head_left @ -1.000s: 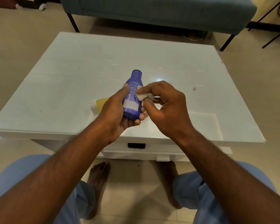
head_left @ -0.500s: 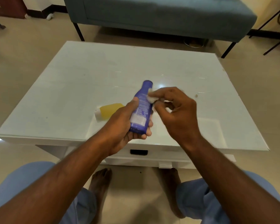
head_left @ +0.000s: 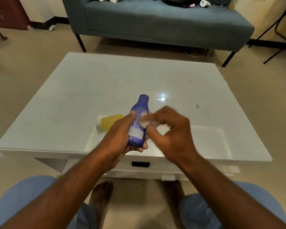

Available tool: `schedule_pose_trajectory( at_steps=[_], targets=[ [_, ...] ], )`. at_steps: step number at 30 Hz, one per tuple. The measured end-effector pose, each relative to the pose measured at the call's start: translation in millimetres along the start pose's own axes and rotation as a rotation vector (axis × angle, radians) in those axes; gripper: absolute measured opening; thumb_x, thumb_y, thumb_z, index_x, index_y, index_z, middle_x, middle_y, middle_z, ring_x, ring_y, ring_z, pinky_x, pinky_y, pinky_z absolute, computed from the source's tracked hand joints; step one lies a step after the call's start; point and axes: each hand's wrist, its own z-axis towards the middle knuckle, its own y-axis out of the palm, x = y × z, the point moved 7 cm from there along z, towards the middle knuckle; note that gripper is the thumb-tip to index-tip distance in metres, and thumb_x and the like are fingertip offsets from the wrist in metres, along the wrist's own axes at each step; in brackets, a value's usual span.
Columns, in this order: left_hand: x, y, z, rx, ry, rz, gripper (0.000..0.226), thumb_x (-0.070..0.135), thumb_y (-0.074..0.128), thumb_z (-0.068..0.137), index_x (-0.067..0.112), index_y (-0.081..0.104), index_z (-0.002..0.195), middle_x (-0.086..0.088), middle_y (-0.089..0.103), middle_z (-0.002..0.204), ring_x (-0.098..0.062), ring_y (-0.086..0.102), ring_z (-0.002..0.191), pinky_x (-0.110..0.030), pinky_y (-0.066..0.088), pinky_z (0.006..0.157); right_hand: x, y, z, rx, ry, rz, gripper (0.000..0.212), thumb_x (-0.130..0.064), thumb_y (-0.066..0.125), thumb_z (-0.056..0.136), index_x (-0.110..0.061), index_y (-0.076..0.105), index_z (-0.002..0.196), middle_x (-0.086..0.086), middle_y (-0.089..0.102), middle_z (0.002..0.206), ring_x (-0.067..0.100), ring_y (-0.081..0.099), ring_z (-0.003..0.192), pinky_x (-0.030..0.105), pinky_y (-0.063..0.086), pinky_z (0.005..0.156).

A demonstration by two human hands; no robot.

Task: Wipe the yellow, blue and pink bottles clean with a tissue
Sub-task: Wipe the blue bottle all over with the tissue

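The slim blue plastic bottle [head_left: 137,123], cap pointing away, is gripped by the left hand [head_left: 120,138]; the crumpled white tissue [head_left: 145,121], pinched by the right hand [head_left: 172,134], is pressed against its right side.

Support: a low white table [head_left: 69,96] with a glossy glass top, standing on a pale tiled floor [head_left: 23,66].
Front of table: a drawer [head_left: 155,167] with a dark recessed handle sits under the near edge.
On the top, near-left: a yellow bottle [head_left: 110,121] lies on its side, its white cap pointing left; its right end is hidden behind a hand.
On the top, right: a small brownish speck [head_left: 197,106], well apart from the bottle; too small to identify.
Surface: a bright light reflection shows near the middle.
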Motion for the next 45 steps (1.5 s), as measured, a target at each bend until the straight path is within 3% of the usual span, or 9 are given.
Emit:
schedule_pose_trajectory(
  at_steps=[3, 9, 12, 18, 25, 28, 31, 37, 45],
  targets=[
    [2, -3, 2, 0.024, 0.030, 0.047, 0.044, 0.047, 0.036, 0.101, 0.012, 0.064, 0.102, -0.011, 0.071, 0.075, -0.025, 0.065, 0.064, -0.035, 0.052, 0.060, -6, 14, -9, -0.074, -0.049, -0.048, 0.026, -0.003, 0.073, 0.083, -0.015, 0.080, 0.105, -0.001, 0.065, 0.092, 0.008, 0.063, 0.085, 0.014, 0.050, 0.075],
    [-10, 18, -3, -0.138, -0.001, 0.178, 0.056, 0.054, 0.028, 0.101, 0.010, 0.060, 0.111, -0.017, 0.072, 0.082, -0.031, 0.066, 0.068, -0.035, 0.053, 0.062, 18, -21, 16, 0.115, 0.084, -0.072, 0.025, 0.003, 0.073, 0.088, -0.016, 0.080, 0.103, -0.004, 0.070, 0.097, 0.006, 0.067, 0.091, 0.012, 0.052, 0.076],
    [-2, 12, 0, -0.050, 0.039, 0.134, 0.064, 0.062, 0.022, 0.096, 0.016, 0.066, 0.096, -0.014, 0.071, 0.077, -0.031, 0.066, 0.067, -0.036, 0.053, 0.062, -5, 4, -8, -0.051, -0.035, -0.091, 0.027, -0.007, 0.074, 0.085, -0.021, 0.078, 0.108, -0.008, 0.067, 0.100, 0.010, 0.066, 0.093, 0.016, 0.054, 0.080],
    [-7, 15, -1, -0.045, 0.017, 0.258, 0.068, 0.072, 0.016, 0.084, 0.027, 0.062, 0.102, -0.012, 0.075, 0.082, -0.038, 0.072, 0.077, -0.042, 0.058, 0.077, 22, -30, 20, 0.134, 0.075, -0.119, 0.023, -0.004, 0.074, 0.092, -0.021, 0.076, 0.108, -0.008, 0.066, 0.100, 0.003, 0.066, 0.095, 0.009, 0.052, 0.077],
    [3, 3, -1, 0.112, 0.120, 0.333, 0.083, 0.084, 0.014, 0.062, 0.024, 0.063, 0.091, -0.012, 0.073, 0.073, -0.037, 0.072, 0.074, -0.047, 0.060, 0.075, 3, -2, 2, -0.017, -0.071, -0.189, 0.021, -0.019, 0.068, 0.092, -0.019, 0.076, 0.112, -0.014, 0.056, 0.100, 0.008, 0.060, 0.095, 0.017, 0.053, 0.080],
    [0, 2, 3, 0.068, 0.120, 0.363, 0.089, 0.086, 0.017, 0.061, 0.020, 0.061, 0.102, -0.016, 0.072, 0.081, -0.030, 0.071, 0.063, -0.039, 0.061, 0.066, 20, -20, 16, 0.091, 0.022, -0.224, 0.018, -0.015, 0.072, 0.095, -0.018, 0.074, 0.113, -0.012, 0.059, 0.102, 0.007, 0.062, 0.095, 0.026, 0.060, 0.080],
    [3, 2, -1, 0.074, 0.162, 0.400, 0.079, 0.078, 0.014, 0.072, 0.021, 0.063, 0.095, -0.005, 0.073, 0.072, -0.019, 0.072, 0.059, -0.030, 0.060, 0.060, 3, 0, 2, -0.030, -0.066, -0.231, 0.019, -0.023, 0.063, 0.097, -0.020, 0.073, 0.114, -0.012, 0.058, 0.106, 0.009, 0.061, 0.101, 0.018, 0.055, 0.083],
    [-12, 3, 9, -0.071, -0.090, 0.184, 0.079, 0.076, 0.030, 0.074, 0.014, 0.062, 0.111, -0.012, 0.074, 0.083, -0.028, 0.069, 0.065, -0.034, 0.056, 0.063, 18, -19, 19, 0.096, 0.012, -0.231, 0.023, -0.026, 0.063, 0.099, -0.014, 0.071, 0.116, -0.004, 0.064, 0.113, 0.008, 0.063, 0.102, 0.024, 0.060, 0.084],
    [-4, -9, 10, 0.138, 0.030, -0.165, 0.042, 0.054, 0.042, 0.093, 0.020, 0.064, 0.099, -0.002, 0.076, 0.073, -0.020, 0.072, 0.065, -0.036, 0.058, 0.068, 0, 14, -5, -0.084, -0.070, -0.085, 0.025, -0.024, 0.070, 0.094, -0.015, 0.072, 0.116, -0.006, 0.064, 0.114, 0.003, 0.061, 0.107, 0.008, 0.052, 0.083]
  ],
)
